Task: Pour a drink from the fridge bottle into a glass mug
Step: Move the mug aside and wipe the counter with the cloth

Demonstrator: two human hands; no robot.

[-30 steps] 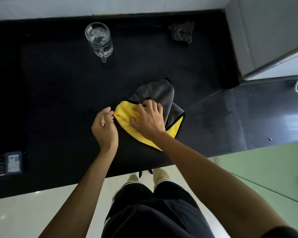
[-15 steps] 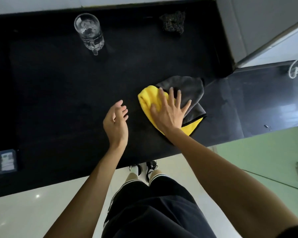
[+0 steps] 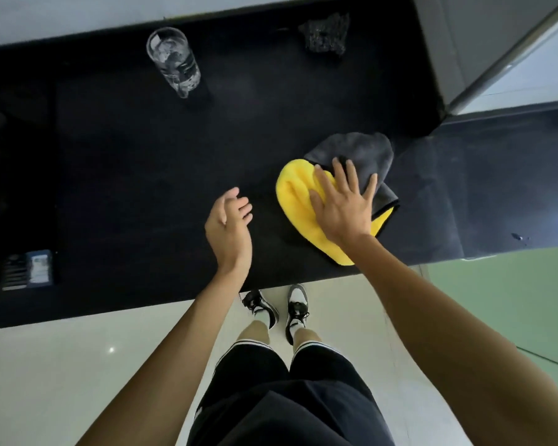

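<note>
A clear glass mug (image 3: 174, 61) stands upright at the back left of the black counter (image 3: 126, 162), its handle toward me. A yellow and grey cloth (image 3: 306, 204) lies near the counter's front edge on the right. My right hand (image 3: 343, 206) presses flat on the cloth with spread fingers. Just left of the cloth my left hand (image 3: 229, 230) hovers over the counter with relaxed fingers and holds nothing. No bottle is in view.
A dark crumpled scrubber (image 3: 324, 33) lies at the back of the counter. A grey fridge or cabinet (image 3: 484, 43) stands at the right. A small dark item with a label (image 3: 29, 268) sits at the front left. My feet stand on pale floor tiles.
My right hand slid the cloth to the right and flattened out on it. My left hand let go of the cloth's edge and now hovers beside it.
</note>
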